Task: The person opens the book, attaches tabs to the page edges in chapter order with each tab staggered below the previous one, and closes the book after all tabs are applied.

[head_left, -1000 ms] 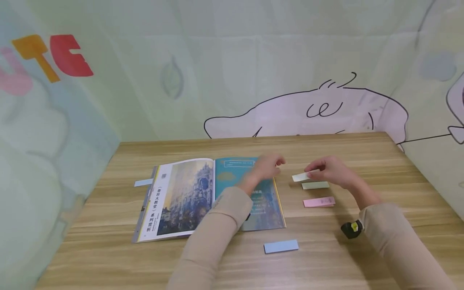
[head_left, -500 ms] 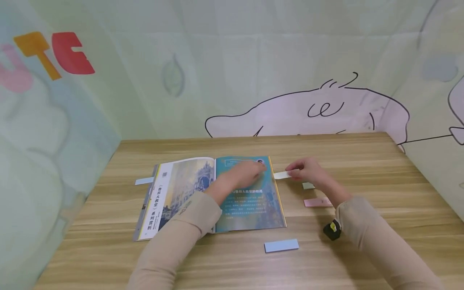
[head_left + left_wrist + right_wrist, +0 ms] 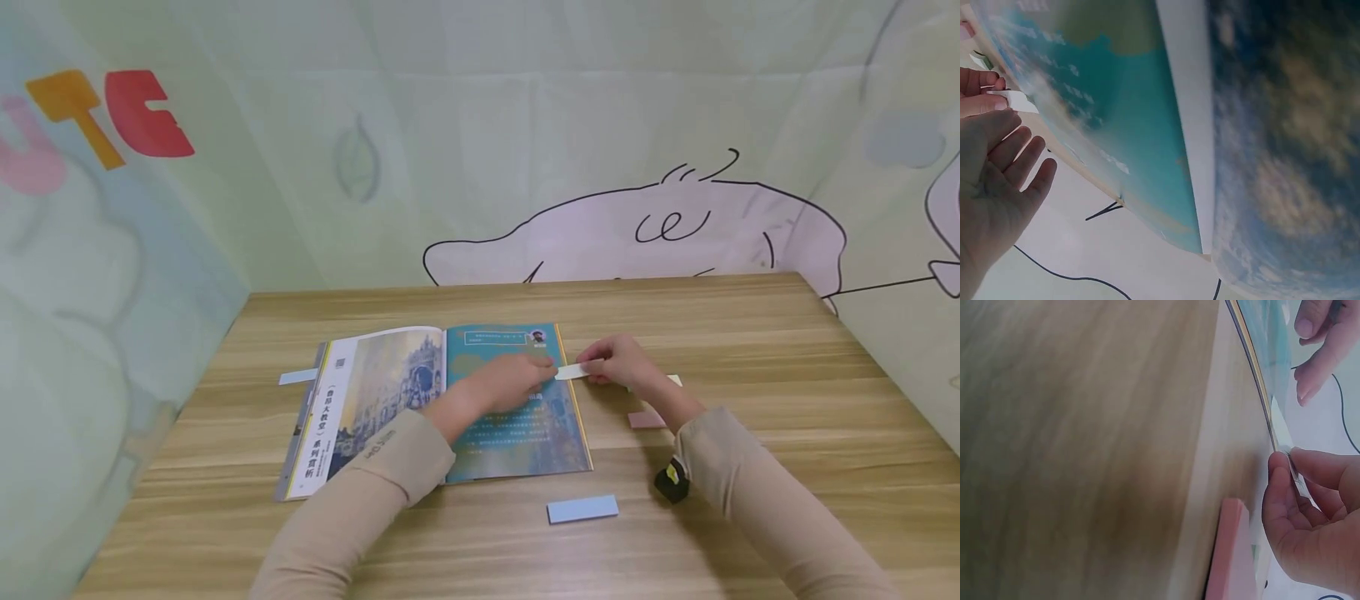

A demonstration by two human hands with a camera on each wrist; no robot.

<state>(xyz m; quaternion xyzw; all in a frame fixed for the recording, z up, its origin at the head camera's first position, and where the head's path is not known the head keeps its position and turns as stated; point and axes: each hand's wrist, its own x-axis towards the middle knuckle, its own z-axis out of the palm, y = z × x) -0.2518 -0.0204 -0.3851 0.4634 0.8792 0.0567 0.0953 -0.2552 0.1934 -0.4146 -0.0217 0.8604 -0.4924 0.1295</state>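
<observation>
Strip (image 3: pixel 572 371) (end pinched) in right grip (image 3: pixel 626 364)

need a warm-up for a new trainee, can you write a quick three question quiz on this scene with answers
1. Multiple choice: what does the right hand pinch? A) a pen B) the white sticky note C) a paper clip
2. True or false: the blue sticky-note pad lies on the wooden table, off the open magazine.
3. Fill the gap: in the head view, the pale blue tab sticks out past the magazine's ____ edge.

Key: 1. B; 2. True; 3. left
</observation>
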